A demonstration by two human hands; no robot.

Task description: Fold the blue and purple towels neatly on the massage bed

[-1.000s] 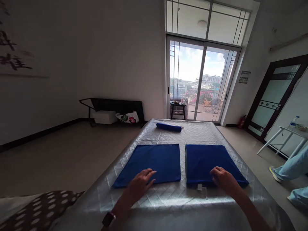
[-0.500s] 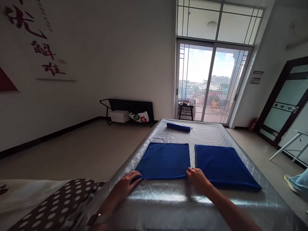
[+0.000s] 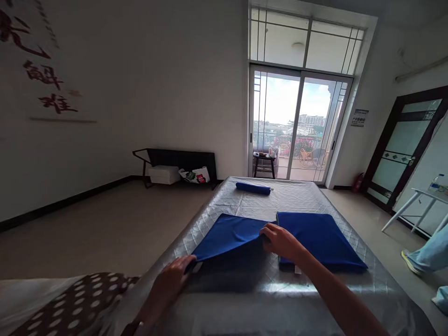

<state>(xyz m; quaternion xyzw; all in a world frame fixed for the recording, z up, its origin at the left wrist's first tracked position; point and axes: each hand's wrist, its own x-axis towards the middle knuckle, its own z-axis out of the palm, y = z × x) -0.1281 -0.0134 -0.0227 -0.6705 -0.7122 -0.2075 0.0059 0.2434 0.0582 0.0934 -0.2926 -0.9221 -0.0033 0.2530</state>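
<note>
A blue cloth (image 3: 227, 235) lies on the silver quilted table cover (image 3: 224, 308), its near edge lifted and slanting up to the right. My left hand (image 3: 171, 276) grips its near left corner, low by the cover, where a small white tag shows. Pinched in my right hand (image 3: 280, 240) is the near right corner, raised above the cover. Just right of it lies a second blue cloth (image 3: 324, 240), folded flat, with a white tag at its near edge. Farther back rests a rolled blue cloth (image 3: 252, 188).
A brown polka-dot fabric (image 3: 80, 303) is at the lower left. Against the wall stand a black bench-like frame (image 3: 180, 158), a white box (image 3: 164, 174) and a printed bag (image 3: 194, 175). A white side table (image 3: 432, 192) and another person's legs (image 3: 429, 254) are at the right.
My right hand has raised the cloth's near right corner up and away from me, so the near edge now lifts off the cover. My left hand keeps the left corner low. The view has shifted slightly.
</note>
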